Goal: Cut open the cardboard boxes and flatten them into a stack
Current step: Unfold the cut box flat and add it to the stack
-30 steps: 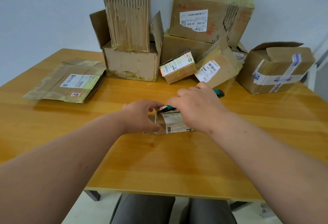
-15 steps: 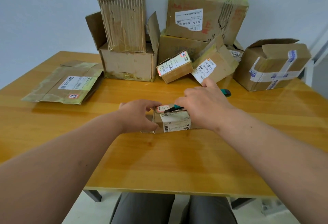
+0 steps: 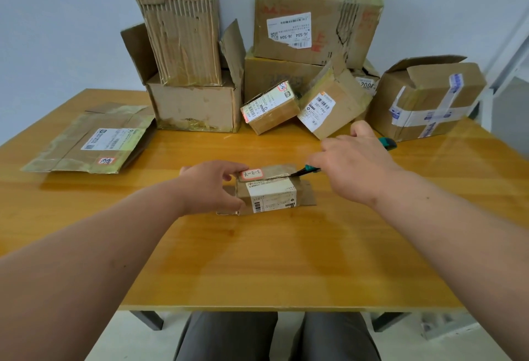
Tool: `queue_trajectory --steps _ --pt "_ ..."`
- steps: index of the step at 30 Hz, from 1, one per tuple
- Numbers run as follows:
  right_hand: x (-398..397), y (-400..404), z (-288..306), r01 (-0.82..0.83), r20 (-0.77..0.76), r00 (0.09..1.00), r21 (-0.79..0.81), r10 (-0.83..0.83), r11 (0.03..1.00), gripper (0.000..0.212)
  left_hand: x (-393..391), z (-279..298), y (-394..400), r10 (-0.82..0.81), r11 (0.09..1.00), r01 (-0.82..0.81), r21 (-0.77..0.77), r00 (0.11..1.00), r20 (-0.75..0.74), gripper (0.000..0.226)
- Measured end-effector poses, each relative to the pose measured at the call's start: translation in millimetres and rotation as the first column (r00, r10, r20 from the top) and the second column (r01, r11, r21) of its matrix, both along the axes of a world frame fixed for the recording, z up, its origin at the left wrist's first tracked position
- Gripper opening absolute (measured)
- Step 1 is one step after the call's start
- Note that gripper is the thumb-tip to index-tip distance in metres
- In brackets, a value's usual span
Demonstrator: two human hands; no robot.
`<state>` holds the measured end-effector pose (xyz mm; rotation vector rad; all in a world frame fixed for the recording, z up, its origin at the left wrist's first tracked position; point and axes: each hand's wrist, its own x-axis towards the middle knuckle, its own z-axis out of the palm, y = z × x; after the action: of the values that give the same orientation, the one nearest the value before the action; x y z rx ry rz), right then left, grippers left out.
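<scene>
Both hands are at work on one small cardboard box (image 3: 269, 192) at the middle of the wooden table (image 3: 257, 260): our left hand (image 3: 211, 186) grips its left end, fingers on top and thumb against the near face, while our right hand (image 3: 355, 166) is curled round one teal-handled utility knife (image 3: 310, 170), whose tip lies at the top seam of that box near its right end. We count one flattened box (image 3: 88, 143) lying at the left of the table, well apart from the work. Behind stand seven further boxes: one open box (image 3: 197, 109) holding a tall ribbed corrugated box (image 3: 183, 43), one large box (image 3: 312, 23) stacked on another (image 3: 274, 77), two small tilted boxes (image 3: 270, 109) (image 3: 332, 103), and one box (image 3: 423, 100) bound in white tape with blue print at the right. All are brown corrugated board, creased and torn, several with yellowed tape. Legible writing: "3-3-Y" handwritten on the red-bordered sticker of the held box, "J6-S04" upside down on the large box's label, "507PBO" on a tilted box.
</scene>
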<state>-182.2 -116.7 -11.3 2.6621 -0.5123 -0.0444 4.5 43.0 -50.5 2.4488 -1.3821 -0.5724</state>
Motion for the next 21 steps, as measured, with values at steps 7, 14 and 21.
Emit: queue_trajectory --steps 7,14,21 --pt "-29.1 -23.2 -4.7 0.124 -0.059 0.99 -0.077 -0.129 0.989 0.036 0.6 0.1 -1.4 0.002 0.999 -0.004 0.038 0.998 0.056 0.076" --pt "-50.1 -33.2 -44.3 0.454 -0.072 0.879 0.429 -0.472 0.781 0.033 1.2 9.7 -9.6 -0.047 0.992 0.034 0.124 0.994 0.102 0.073" --pt "-35.7 -35.4 -52.6 0.488 -0.106 0.869 0.352 -0.484 0.799 0.043 2.3 9.5 -20.4 0.04 0.992 -0.061 0.113 0.984 0.175 0.048"
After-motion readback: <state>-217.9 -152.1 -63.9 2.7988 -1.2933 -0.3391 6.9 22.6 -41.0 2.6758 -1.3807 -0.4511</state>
